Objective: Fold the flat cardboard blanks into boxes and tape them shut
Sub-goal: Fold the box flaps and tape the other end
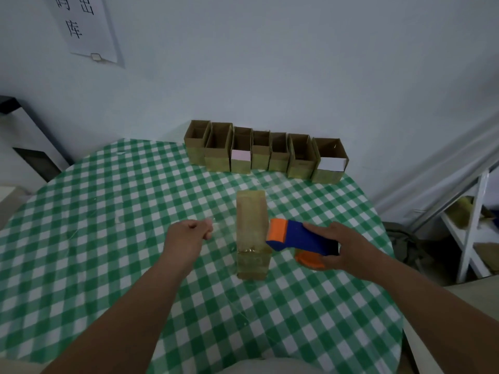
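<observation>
Head view: right hand point(348, 247) grips tape dispenser point(299, 238); left hand point(186, 236) curled.

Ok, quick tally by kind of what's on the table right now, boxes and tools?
Open-topped boxes in the back row: 7
Taped box near the hands: 1
Tape dispenser, blue and orange: 1
Total: 9

Taped cardboard box point(252, 233) upright, mid-table
</observation>
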